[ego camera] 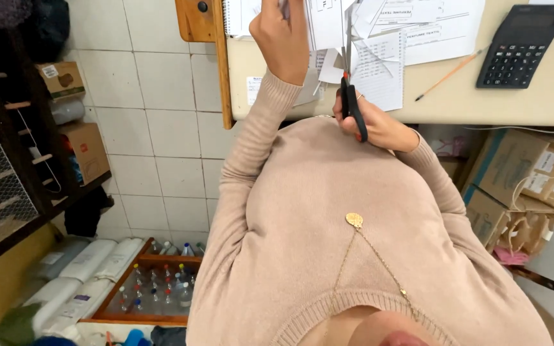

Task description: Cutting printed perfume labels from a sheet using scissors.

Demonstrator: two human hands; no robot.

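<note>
Head view: right hand (379, 125) grips black-handled scissors (352, 96), left hand (283, 35) pinches thin, floppy white paper (325, 29) by its edge above the beige desk (482, 106).

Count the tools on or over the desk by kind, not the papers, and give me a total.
Scissors, held in the right hand: 1
Calculator: 1
Pencil: 1
Total: 3

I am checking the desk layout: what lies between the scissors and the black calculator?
In the head view, an orange pencil lies on the desk between the scissors and calculator.
</note>
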